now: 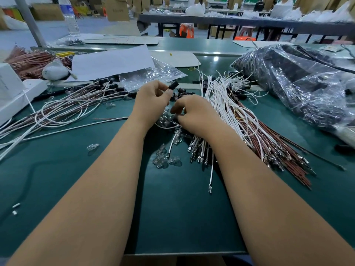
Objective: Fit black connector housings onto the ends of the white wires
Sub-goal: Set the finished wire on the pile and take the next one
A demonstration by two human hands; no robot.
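I see one black connector housing (173, 85) pinched aloft, tilted toward one o'clock, just above a small heap of loose black housings (182, 94) on the worktop. At three o'clock from that heap lies the fanned bundle of white wires (228, 104), their metal-tipped ends pointing toward five o'clock.

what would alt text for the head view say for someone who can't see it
A person's left hand pinches a black connector housing above a green work table, while the right hand picks at a thin white wire near small clear parts. A bundle of white wires lies to the right, finished leads to the left.
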